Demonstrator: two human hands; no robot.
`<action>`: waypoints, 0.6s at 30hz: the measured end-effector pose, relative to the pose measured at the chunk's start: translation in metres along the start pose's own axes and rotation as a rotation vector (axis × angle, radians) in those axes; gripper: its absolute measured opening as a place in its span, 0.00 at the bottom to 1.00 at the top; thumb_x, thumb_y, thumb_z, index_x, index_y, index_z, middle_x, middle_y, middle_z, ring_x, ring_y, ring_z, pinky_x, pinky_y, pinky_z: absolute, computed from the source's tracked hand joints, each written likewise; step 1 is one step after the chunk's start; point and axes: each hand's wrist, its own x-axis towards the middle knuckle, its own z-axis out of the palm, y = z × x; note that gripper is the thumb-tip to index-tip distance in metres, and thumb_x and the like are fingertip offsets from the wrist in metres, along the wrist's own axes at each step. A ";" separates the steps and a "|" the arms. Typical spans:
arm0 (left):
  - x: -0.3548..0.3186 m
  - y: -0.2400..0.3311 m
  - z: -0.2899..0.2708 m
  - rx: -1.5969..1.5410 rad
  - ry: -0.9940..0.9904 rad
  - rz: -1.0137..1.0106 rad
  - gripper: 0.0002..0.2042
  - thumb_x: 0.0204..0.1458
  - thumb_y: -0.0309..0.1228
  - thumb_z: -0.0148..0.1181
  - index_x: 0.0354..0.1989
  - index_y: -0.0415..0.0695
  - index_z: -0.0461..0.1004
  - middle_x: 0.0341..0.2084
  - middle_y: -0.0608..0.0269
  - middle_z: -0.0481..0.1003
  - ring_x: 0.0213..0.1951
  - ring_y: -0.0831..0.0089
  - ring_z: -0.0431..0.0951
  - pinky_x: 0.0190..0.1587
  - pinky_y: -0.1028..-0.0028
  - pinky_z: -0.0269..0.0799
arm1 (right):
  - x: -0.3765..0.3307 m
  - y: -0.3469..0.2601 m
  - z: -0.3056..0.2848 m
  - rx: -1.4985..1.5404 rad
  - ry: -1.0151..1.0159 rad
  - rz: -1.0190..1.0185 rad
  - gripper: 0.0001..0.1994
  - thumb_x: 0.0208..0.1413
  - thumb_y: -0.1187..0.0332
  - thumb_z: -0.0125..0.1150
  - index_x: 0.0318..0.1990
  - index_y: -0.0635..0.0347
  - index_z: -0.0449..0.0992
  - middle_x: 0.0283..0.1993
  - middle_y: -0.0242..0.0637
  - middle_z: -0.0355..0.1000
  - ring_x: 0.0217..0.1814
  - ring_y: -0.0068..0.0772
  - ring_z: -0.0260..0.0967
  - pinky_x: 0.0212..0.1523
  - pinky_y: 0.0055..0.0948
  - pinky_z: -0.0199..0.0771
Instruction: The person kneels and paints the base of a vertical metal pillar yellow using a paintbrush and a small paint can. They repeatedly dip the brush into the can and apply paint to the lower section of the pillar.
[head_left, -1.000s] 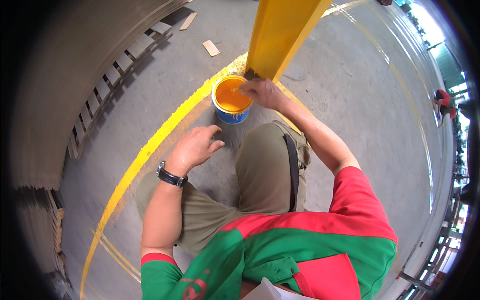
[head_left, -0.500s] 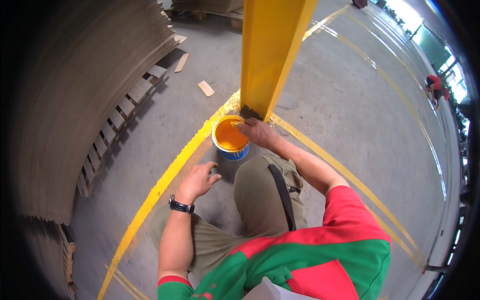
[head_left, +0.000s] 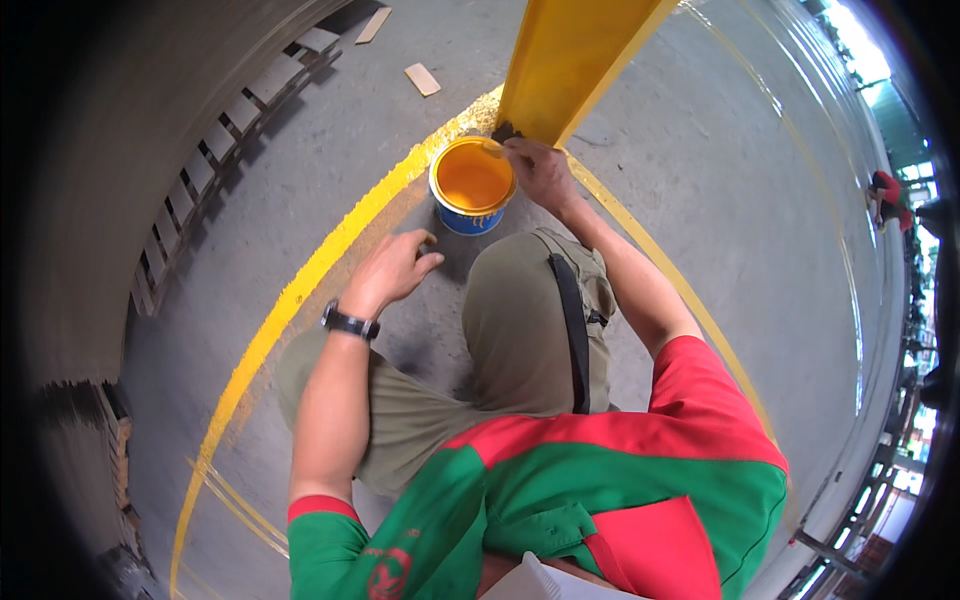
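Note:
A blue paint can (head_left: 468, 222) with a yellow-smeared rim stands on the floor in front of me, holding orange-yellow paint (head_left: 474, 182). At its far right rim is my right hand (head_left: 543, 176), fingers pinched together. Something small and yellowish shows at the fingertips, too indistinct to name. My left hand (head_left: 396, 266) hovers nearer and to the left of the can, touching nothing, its fingers bent and the thumb apart. Directly behind the can rises a yellow column (head_left: 582, 62), dark at its foot. A bright yellow floor line (head_left: 322, 262) curves past the can's left side.
Tall stacked sheets (head_left: 75, 220) rest on a wooden pallet (head_left: 222, 148) at left. Two flat wood pieces, one pale (head_left: 422, 79), lie beyond the can. Another yellow line (head_left: 640, 238) runs along the right. A person in red (head_left: 886, 198) is far off right.
My view has tilted, so the can, column and floor sit higher in the picture. My right hand has shifted slightly from over the can's opening toward its rim and the column's foot.

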 end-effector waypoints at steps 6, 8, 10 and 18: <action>0.015 0.003 0.019 0.087 -0.117 0.053 0.18 0.60 0.36 0.64 0.56 0.41 0.79 0.40 0.44 0.84 0.46 0.46 0.84 0.51 0.54 0.78 | -0.014 0.018 -0.007 0.531 0.092 0.925 0.15 0.71 0.63 0.56 0.42 0.68 0.81 0.33 0.40 0.79 0.31 0.28 0.76 0.29 0.30 0.76; 0.012 0.002 0.019 0.042 -0.111 0.069 0.17 0.60 0.34 0.63 0.56 0.41 0.78 0.41 0.45 0.84 0.47 0.46 0.83 0.51 0.53 0.78 | -0.027 0.034 -0.006 0.793 0.191 1.106 0.13 0.71 0.62 0.56 0.43 0.65 0.79 0.33 0.37 0.77 0.29 0.27 0.72 0.27 0.28 0.73; 0.009 0.001 0.018 0.075 -0.105 0.066 0.17 0.60 0.34 0.63 0.56 0.41 0.78 0.41 0.45 0.84 0.47 0.46 0.83 0.51 0.53 0.78 | -0.037 0.044 -0.003 1.017 0.268 1.232 0.12 0.71 0.62 0.56 0.44 0.63 0.77 0.32 0.36 0.76 0.27 0.27 0.70 0.26 0.28 0.71; 0.001 0.002 0.011 0.068 -0.053 0.109 0.18 0.59 0.35 0.66 0.56 0.41 0.78 0.41 0.41 0.83 0.47 0.43 0.83 0.51 0.52 0.78 | 0.019 -0.016 -0.071 0.845 0.326 0.618 0.15 0.74 0.59 0.57 0.51 0.64 0.80 0.34 0.35 0.78 0.28 0.23 0.72 0.30 0.23 0.73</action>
